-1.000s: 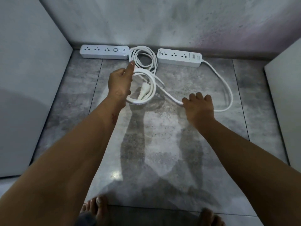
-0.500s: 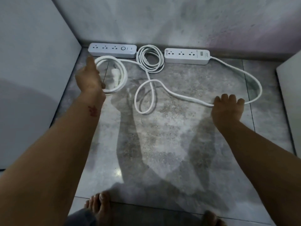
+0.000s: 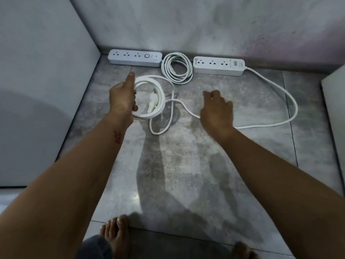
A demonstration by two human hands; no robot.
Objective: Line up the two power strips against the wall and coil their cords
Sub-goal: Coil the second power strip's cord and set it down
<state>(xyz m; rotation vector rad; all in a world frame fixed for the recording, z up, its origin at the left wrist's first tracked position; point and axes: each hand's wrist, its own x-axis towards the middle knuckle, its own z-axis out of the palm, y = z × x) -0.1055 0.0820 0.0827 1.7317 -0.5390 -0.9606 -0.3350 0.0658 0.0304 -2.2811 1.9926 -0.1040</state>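
Note:
Two white power strips lie against the back wall, the left power strip and the right power strip. Between them rests a finished coil of cord. My left hand grips a second coil with the plug hanging inside it. From that coil the loose cord makes a small loop on the floor, passes under my right hand and sweeps wide to the right strip's end. My right hand's fingers are bent and blurred above the cord; whether they hold it is unclear.
A grey panel closes the left side and a pale panel edge the right. The grey tiled floor stretches toward my bare feet at the bottom edge.
My left hand brought its coil back toward the middle. My right hand moved left along the cord, away from the wide loop, which stayed spread out on the right.

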